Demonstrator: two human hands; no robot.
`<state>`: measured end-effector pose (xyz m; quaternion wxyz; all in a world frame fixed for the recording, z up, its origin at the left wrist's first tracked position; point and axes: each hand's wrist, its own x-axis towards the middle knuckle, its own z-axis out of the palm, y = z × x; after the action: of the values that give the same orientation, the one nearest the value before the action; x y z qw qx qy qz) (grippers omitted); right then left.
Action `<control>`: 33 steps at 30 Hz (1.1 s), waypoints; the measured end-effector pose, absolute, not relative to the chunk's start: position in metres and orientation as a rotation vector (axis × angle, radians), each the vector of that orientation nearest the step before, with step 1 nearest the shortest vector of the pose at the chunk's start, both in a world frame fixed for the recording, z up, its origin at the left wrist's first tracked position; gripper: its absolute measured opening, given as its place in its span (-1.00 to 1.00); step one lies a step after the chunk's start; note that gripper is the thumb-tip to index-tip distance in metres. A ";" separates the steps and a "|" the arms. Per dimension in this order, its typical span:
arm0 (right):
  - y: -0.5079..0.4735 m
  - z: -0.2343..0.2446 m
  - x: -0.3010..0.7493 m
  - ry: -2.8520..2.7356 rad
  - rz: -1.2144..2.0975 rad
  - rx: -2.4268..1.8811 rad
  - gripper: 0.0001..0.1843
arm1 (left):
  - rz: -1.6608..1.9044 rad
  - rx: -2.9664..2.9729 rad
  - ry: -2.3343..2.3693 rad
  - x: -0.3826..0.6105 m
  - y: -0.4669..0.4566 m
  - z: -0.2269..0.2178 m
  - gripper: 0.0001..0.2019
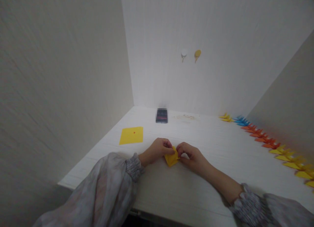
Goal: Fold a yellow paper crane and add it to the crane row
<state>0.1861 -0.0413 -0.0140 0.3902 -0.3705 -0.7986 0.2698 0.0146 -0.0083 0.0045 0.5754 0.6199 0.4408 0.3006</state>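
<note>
A small folded piece of yellow origami paper (171, 159) is between my two hands, just above or on the white table. My left hand (160, 151) pinches its upper left part, thumb on top. At its right edge, the thumb and fingers of my right hand (190, 155) close on a corner of the paper. The exact folds are too small to make out. Left of my hands lies a flat yellow paper sheet (131, 135) with a small red spot on it.
A dark, blurred rectangular object (162, 115) sits by the back wall. Folded paper cranes (256, 132) in yellow, blue and orange line the table's right side. Two hooks (197, 53) are stuck on the back wall. Panels rise at left and right; the table's front edge (157, 215) is near me.
</note>
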 end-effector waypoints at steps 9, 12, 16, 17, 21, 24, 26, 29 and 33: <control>-0.044 -0.015 0.194 -1.994 0.779 -1.045 -0.90 | 0.629 1.136 0.798 0.011 -0.009 0.009 -0.72; -0.044 -0.011 0.194 -2.005 0.834 -1.016 -0.92 | 0.612 1.132 0.755 0.010 -0.008 0.007 -0.69; -0.044 -0.010 0.191 -1.971 0.888 -1.096 -0.86 | 0.625 1.124 0.723 0.010 -0.008 0.005 -0.69; -0.044 -0.011 0.190 -1.962 0.882 -1.116 -0.84 | 0.629 1.125 0.717 0.010 -0.009 0.004 -0.70; -0.043 -0.014 0.191 -1.971 0.843 -1.110 -0.87 | 0.623 1.125 0.699 0.009 -0.010 0.005 -0.74; -0.042 -0.012 0.193 -1.985 0.858 -1.118 -0.90 | 0.604 1.145 0.702 0.008 -0.009 0.004 -0.72; -0.042 -0.011 0.194 -1.986 0.873 -1.140 -0.91 | 0.590 1.165 0.709 0.008 -0.009 0.003 -0.69; -0.041 -0.012 0.197 -1.973 0.891 -1.157 -0.91 | 0.565 1.190 0.722 0.008 -0.009 0.001 -0.67; -0.038 -0.020 0.199 -1.962 0.943 -1.162 -0.90 | 0.519 1.210 0.727 0.007 -0.009 -0.001 -0.65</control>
<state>0.1991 -0.0375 -0.0196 0.3306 -0.4443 -0.7504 0.3607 0.0070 -0.0086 -0.0011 0.7303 0.5496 0.3301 0.2359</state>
